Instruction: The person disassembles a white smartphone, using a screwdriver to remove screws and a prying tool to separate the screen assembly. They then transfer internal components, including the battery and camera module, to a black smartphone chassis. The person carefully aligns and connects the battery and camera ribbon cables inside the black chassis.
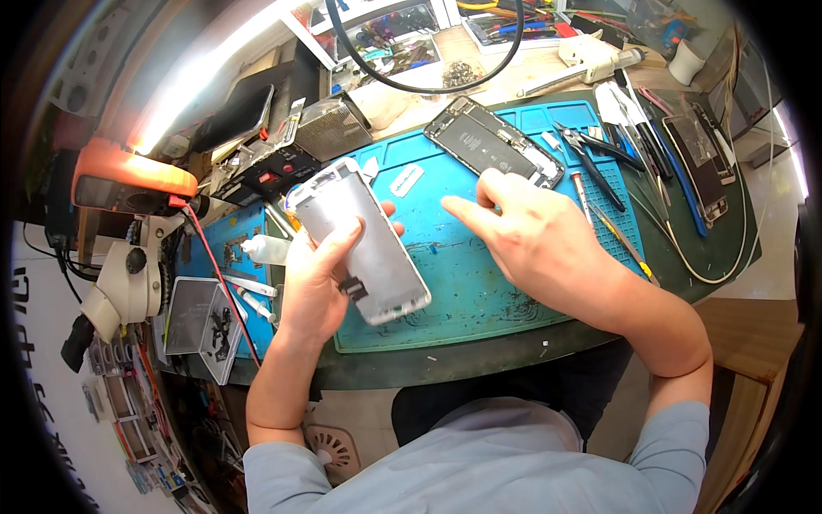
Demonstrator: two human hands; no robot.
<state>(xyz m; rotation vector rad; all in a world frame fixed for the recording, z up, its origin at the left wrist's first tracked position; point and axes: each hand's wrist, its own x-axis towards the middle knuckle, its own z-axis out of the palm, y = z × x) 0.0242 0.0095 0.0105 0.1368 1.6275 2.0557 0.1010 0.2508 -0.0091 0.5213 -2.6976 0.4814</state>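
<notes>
Blue mat (467, 295), dark bench (411, 369), left hand (313, 278) pinching phone panel (377, 261), right hand (538, 236) apparently spread

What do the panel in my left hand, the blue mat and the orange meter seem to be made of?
Panel: probably thin metal, since its grey face has a soft metallic sheen. Mat: likely silicone or rubber, mostly matte, with moulded compartments and dark scuffs. Meter: smooth casing, plastic or rubbery, judging by its solid orange colour and rounded edges.
</notes>
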